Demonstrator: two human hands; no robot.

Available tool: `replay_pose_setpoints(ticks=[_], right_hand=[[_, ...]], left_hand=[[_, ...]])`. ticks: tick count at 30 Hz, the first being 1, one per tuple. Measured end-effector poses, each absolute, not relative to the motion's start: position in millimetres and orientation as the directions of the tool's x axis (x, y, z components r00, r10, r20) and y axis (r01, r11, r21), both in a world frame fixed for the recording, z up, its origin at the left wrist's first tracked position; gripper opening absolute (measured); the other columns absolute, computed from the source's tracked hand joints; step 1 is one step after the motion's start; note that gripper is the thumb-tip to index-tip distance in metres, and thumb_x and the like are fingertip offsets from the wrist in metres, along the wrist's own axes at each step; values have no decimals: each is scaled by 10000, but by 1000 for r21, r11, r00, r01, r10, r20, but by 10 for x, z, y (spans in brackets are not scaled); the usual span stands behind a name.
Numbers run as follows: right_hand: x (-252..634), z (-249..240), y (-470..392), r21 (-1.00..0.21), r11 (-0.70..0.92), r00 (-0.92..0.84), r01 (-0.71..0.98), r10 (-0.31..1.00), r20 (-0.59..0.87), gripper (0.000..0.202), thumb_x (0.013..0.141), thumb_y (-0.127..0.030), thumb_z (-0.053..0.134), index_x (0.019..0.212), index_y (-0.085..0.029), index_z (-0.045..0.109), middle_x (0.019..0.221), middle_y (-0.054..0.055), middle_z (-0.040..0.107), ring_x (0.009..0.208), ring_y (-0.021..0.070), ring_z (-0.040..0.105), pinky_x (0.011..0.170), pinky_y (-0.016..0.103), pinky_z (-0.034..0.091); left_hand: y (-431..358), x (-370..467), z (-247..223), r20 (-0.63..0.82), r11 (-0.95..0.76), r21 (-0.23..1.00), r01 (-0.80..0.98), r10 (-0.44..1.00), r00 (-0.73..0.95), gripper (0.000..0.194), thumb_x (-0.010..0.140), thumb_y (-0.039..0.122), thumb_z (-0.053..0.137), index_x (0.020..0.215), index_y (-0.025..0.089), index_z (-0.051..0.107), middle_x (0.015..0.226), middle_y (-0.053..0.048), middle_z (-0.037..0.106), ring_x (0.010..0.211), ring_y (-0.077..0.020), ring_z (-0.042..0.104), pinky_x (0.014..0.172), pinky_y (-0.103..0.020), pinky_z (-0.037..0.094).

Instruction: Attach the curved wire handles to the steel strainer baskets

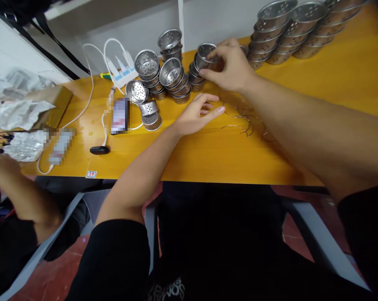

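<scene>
My right hand [231, 67] reaches to a short stack at the back and pinches the top perforated metal cup [206, 54] between thumb and fingers. This cup sits tilted on the others beneath it. My left hand [198, 113] hovers low over the table in front of that stack, fingers loosely curled and thumb stretched out, with nothing in it. Several thin curved wires [243, 119] lie to its right, partly below my right forearm. Left of the hands stand more stacks of perforated cups [173, 75], some leaning.
Tall cup stacks [272, 33] line the back right of the yellow table [204, 161]. At left are a power strip [124, 75] with white cables, a phone [119, 115], a black oval object [99, 150] and plastic bags [22, 113]. Another person's arm [25, 196] rests at far left.
</scene>
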State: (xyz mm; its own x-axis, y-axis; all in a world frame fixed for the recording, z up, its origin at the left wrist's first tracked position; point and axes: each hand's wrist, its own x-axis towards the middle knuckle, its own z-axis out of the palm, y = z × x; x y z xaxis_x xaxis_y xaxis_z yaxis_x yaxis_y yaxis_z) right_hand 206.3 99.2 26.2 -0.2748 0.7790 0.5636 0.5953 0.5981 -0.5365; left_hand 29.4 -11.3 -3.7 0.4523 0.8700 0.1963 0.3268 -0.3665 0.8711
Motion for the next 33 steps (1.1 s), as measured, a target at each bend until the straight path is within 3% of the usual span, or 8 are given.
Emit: replay_pose_setpoints(ticks=[3,7,10,14,18,24,33], right_hand=[[2033,281,991,-533,605,-308,592,781,543,506,832,-309,1000,1265,-241,747,1367,104,606,1330,256,579,1231,442,482],[1969,363,1005,-528,588,-327,613,797,508,425,862,-319,976,1207,-263,735,1406,81,576,1341,234,562,1250,425,462],[1942,464,1007,-504,575,-341,644,806,485,376,919,-292,920,1230,-201,730,1439,114,543,1356,212,559,1270,374,427],[1926,616,1010,-463,571,-365,678,808,462,469,954,-309,877,1335,-97,702,1455,165,511,1348,203,575,1231,299,431],[1893,713,1055,-392,585,-404,710,795,453,516,949,-353,868,1349,-72,700,1458,189,547,1280,229,604,1153,311,480],[1848,746,1144,-269,635,-499,724,752,430,283,967,-348,806,1132,-125,753,1248,152,682,1210,277,611,1099,368,484],[1822,657,1095,-233,645,-504,728,733,456,304,1012,-332,768,1217,-110,741,1339,164,655,1256,295,603,1111,404,490]], left_hand=[[-112,284,-49,195,-375,863,339,866,461,457,962,489,712,1288,188,603,1467,-141,599,1264,-205,698,1124,-334,602],[-115,270,-44,188,-374,857,354,867,461,454,963,475,711,1297,190,595,1479,-144,597,1273,-205,699,1137,-336,599],[-117,268,-36,187,-379,854,358,864,467,449,970,467,705,1300,185,592,1473,-149,596,1279,-209,698,1139,-338,599],[-116,273,-35,180,-368,862,348,865,469,463,961,450,710,1300,157,594,1463,-166,593,1272,-205,690,1139,-334,594],[-109,275,-53,173,-362,866,345,864,473,465,953,469,708,1294,172,597,1468,-153,600,1269,-204,689,1144,-344,593],[-70,260,-113,201,-404,847,346,845,496,483,954,551,689,1276,203,593,1462,-139,608,1275,-203,692,1141,-348,597],[-39,259,-169,226,-417,851,318,838,496,491,937,577,702,1239,199,622,1397,-135,628,1248,-201,694,1146,-358,593]])
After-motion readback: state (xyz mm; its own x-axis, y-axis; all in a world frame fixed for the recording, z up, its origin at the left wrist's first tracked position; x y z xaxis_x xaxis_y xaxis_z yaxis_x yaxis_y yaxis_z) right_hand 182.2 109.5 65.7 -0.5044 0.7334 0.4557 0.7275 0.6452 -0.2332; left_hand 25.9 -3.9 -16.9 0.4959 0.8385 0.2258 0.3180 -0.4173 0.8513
